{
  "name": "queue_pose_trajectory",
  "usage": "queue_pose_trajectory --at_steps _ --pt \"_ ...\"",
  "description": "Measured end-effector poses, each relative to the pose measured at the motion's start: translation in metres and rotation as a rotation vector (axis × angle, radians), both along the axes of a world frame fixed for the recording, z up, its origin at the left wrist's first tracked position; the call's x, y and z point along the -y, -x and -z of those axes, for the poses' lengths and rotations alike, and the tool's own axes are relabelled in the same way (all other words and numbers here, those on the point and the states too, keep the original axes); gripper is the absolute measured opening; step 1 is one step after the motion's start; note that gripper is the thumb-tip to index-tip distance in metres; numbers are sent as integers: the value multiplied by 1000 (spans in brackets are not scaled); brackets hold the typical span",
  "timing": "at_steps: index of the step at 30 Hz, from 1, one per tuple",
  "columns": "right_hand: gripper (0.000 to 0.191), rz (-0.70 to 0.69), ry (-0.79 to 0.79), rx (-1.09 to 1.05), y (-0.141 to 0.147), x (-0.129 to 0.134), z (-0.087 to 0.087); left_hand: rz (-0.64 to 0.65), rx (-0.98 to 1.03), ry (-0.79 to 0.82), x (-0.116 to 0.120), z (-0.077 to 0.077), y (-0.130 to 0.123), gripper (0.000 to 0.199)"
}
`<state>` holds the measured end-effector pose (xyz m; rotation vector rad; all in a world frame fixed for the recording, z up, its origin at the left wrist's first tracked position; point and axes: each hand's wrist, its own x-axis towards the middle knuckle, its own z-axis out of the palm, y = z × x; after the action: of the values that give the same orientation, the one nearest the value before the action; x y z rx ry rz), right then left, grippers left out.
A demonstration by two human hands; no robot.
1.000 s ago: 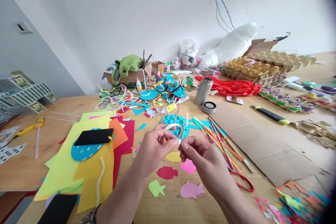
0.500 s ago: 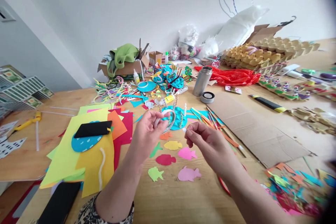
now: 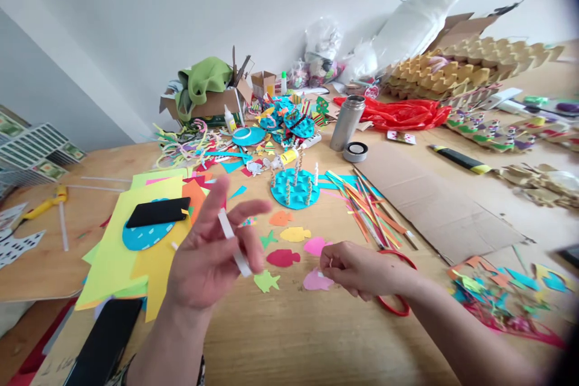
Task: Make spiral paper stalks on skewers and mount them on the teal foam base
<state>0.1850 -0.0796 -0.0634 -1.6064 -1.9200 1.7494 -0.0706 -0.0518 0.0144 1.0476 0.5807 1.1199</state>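
Observation:
My left hand (image 3: 203, 259) is raised above the table and grips a narrow white roll of tape (image 3: 231, 241), seen edge-on, with some fingers spread. Curled in a pinch, my right hand (image 3: 350, 268) is down at a mauve paper fish (image 3: 314, 280). A small white piece of tape (image 3: 321, 274) shows at its fingertips, on the fish. Around it lie other paper fish: a pink one (image 3: 316, 245), a red one (image 3: 283, 258), a yellow one (image 3: 295, 234), a lime green one (image 3: 266, 281) and an orange one (image 3: 281, 218). A green paper starfish (image 3: 268, 239) lies among them.
Behind the fish stands a blue round base (image 3: 296, 198) with twisted posts. Red-handled scissors (image 3: 398, 307) lie under my right forearm. A steel flask (image 3: 347, 123), cardboard (image 3: 434, 205), paper strips (image 3: 362, 205), coloured sheets (image 3: 108, 253) and a phone (image 3: 158, 212) surround the area.
My right hand has moved down from near the tape roll to the mauve fish. My left hand has shifted left and turned the roll edge-on. The view has tilted slightly.

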Motion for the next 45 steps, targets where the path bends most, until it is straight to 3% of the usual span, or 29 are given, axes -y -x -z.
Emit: queue_pose_trajectory --at_steps 3,7,9,11,14,19,25,38,45 --pt "12 -76 3 29 -2 -2 7 107 -430 -145 18 18 -8 34" --pt "13 -119 -6 13 -2 -3 14 116 -984 -628 41 61 -27 47" --pt "13 -130 -43 -1 -3 -4 17 86 -1197 -793 51 80 -37 45" --pt "13 -155 -84 -8 -5 -5 19 103 -1378 -836 59 92 -44 40" --pt "14 -204 -126 -7 -6 -7 19 135 -1532 -846 66 97 -51 34" --pt "18 -267 -160 16 -2 -9 16 206 -1577 -934 69 96 -52 34" --pt "21 -290 -200 47 0 -8 17 272 -1578 -908 72 97 -53 36" --pt "18 -336 -187 96 3 -14 14 148 -1501 -1060 76 109 -53 28" --pt "17 -345 -230 126 5 -14 11 161 -1489 -1055 77 113 -53 32"
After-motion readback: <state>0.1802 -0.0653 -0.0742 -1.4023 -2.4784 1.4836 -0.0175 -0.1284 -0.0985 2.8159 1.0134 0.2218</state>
